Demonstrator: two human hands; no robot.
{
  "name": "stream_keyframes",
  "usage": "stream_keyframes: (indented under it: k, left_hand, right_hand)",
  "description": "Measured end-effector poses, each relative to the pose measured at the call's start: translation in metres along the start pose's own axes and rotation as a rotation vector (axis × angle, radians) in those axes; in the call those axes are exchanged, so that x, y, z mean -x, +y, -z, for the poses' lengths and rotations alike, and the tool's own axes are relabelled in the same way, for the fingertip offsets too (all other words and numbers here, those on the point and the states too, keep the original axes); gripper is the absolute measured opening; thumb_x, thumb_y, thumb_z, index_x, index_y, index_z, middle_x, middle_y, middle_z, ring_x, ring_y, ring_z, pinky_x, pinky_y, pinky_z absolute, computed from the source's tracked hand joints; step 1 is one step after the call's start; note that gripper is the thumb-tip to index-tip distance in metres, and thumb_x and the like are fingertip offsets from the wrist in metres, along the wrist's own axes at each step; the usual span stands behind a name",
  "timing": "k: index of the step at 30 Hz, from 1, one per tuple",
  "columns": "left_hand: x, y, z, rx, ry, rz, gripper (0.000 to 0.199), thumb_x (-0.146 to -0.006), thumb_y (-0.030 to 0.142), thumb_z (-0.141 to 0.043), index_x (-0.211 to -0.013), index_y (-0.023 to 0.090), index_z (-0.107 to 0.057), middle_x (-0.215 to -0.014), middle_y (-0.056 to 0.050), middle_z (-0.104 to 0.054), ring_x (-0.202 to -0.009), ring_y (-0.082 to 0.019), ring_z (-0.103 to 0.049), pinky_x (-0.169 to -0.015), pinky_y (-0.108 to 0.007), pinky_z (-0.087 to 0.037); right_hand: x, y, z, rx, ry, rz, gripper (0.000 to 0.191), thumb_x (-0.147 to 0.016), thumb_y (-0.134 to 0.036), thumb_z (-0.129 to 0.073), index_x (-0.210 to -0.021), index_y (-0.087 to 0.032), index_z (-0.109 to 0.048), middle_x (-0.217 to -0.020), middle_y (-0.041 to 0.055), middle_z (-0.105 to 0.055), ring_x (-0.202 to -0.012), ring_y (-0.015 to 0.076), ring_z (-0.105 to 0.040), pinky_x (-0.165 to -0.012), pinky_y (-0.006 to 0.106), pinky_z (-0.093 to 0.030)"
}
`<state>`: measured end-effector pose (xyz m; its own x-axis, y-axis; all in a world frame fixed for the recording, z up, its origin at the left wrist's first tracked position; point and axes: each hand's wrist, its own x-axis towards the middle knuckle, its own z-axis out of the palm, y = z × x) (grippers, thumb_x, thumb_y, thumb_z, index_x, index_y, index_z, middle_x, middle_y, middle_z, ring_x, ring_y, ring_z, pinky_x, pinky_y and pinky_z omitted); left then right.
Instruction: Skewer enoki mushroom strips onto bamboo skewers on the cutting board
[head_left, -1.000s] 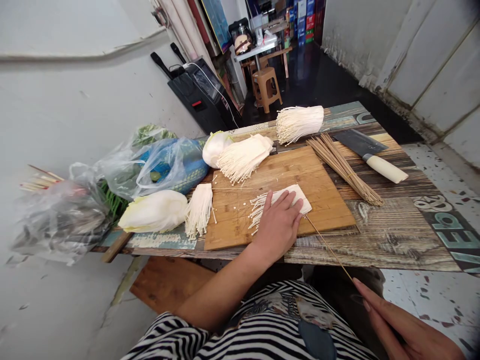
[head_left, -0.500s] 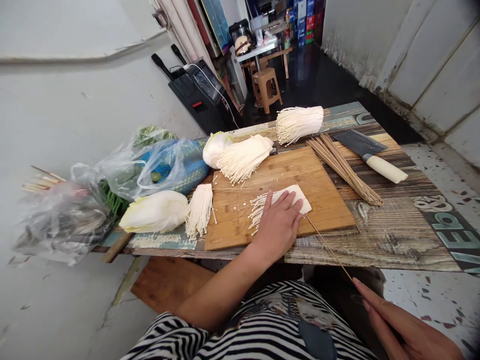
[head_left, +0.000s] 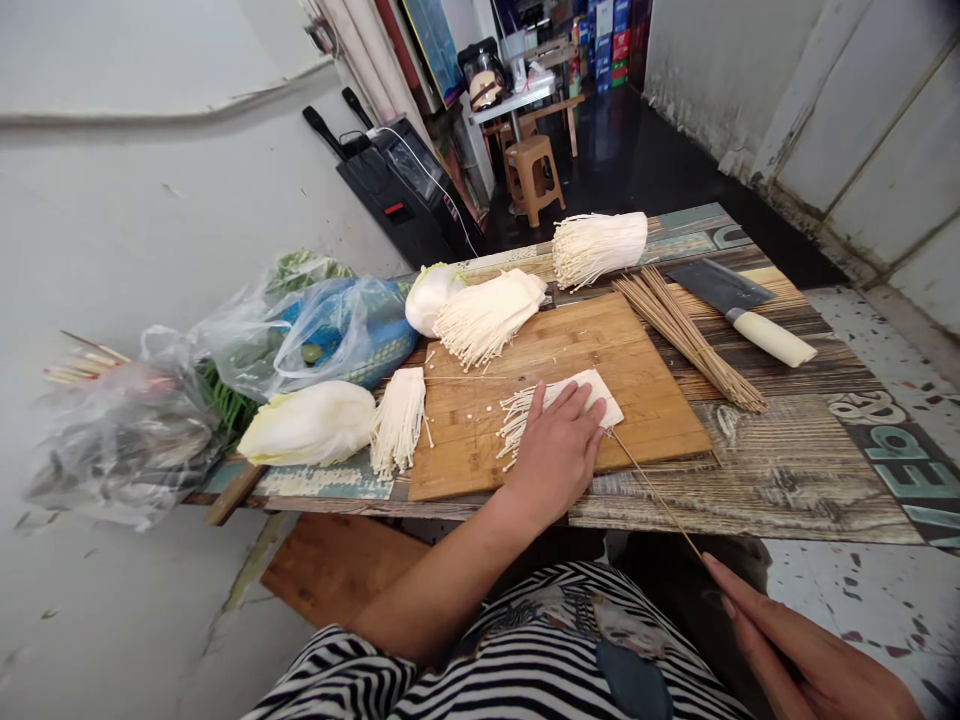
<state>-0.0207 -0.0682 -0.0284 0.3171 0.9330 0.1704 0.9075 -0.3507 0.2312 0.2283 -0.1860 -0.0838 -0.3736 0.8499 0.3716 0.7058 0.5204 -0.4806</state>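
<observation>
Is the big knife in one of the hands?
No, the cleaver lies on the table, while the right hand holds a thin stick.

The left hand (head_left: 559, 448) presses flat on a bunch of enoki mushrooms (head_left: 600, 396) on the wooden cutting board (head_left: 645, 350); the right hand (head_left: 795, 635) pinches one end of a thin skewer (head_left: 660, 497), whose other end meets the bunch's cut edge; a bundle of skewers (head_left: 694, 340) lies right of the board, beside a cleaver (head_left: 724, 285) with a pale handle; a napa cabbage (head_left: 311, 424) and a smaller enoki clump (head_left: 399, 420) rest on the table (head_left: 810, 460), left of the board.
</observation>
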Motion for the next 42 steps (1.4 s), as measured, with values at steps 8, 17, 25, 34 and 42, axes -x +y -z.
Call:
stream_keyframes:
  k: [8,17,25,34,42]
  left_hand:
    - [0.0,0.0,-0.001,-0.001,0.005,-0.006,0.033,-0.097,0.022,-0.044,-0.126,0.019,-0.058,-0.141,-0.006,-0.053,-0.135,-0.021,-0.044,-0.12,-0.049,-0.016]
    - [0.0,0.0,-0.001,-0.005,0.009,-0.01,0.032,-0.097,0.023,-0.043,-0.125,0.02,-0.058,-0.141,-0.007,-0.054,-0.135,-0.021,-0.045,-0.119,-0.05,-0.018]
    - [-0.001,0.0,-0.001,-0.008,-0.01,-0.005,0.033,-0.097,0.023,-0.043,-0.126,0.019,-0.058,-0.141,-0.007,-0.053,-0.135,-0.022,-0.044,-0.119,-0.05,-0.018]
    - [0.0,0.0,-0.001,-0.01,-0.01,-0.009,0.032,-0.097,0.023,-0.044,-0.126,0.019,-0.058,-0.142,-0.006,-0.053,-0.135,-0.021,-0.043,-0.119,-0.049,-0.017]
    - [-0.001,-0.001,-0.003,-0.026,-0.007,-0.015,0.033,-0.098,0.023,-0.042,-0.126,0.019,-0.058,-0.142,-0.006,-0.052,-0.135,-0.021,-0.043,-0.119,-0.049,-0.018]
  right_hand:
    - [0.001,0.001,-0.001,-0.01,-0.016,-0.008,0.066,-0.091,-0.017,-0.051,-0.149,-0.037,-0.029,-0.112,-0.0058,-0.071,-0.074,0.011,-0.072,-0.066,0.013,-0.057]
    - [0.0,-0.001,-0.003,-0.021,0.008,-0.015,0.063,-0.089,-0.018,-0.053,-0.147,-0.035,-0.035,-0.115,-0.0051,-0.07,-0.082,0.0126,-0.072,-0.071,0.014,-0.057]
    - [-0.003,-0.004,-0.003,0.002,-0.015,0.015,0.064,-0.091,-0.019,-0.051,-0.15,-0.033,-0.03,-0.118,-0.004,-0.068,-0.083,0.0122,-0.072,-0.076,0.015,-0.057]
    - [-0.01,-0.01,-0.003,-0.027,-0.008,0.016,0.054,-0.093,-0.018,-0.049,-0.145,-0.028,-0.039,-0.114,-0.0018,-0.071,-0.085,0.0109,-0.071,-0.077,0.014,-0.056]
    - [-0.017,-0.016,-0.003,-0.044,-0.028,-0.02,0.042,-0.095,-0.021,-0.045,-0.137,-0.022,-0.049,-0.108,0.0015,-0.073,-0.08,0.011,-0.072,-0.074,0.015,-0.056]
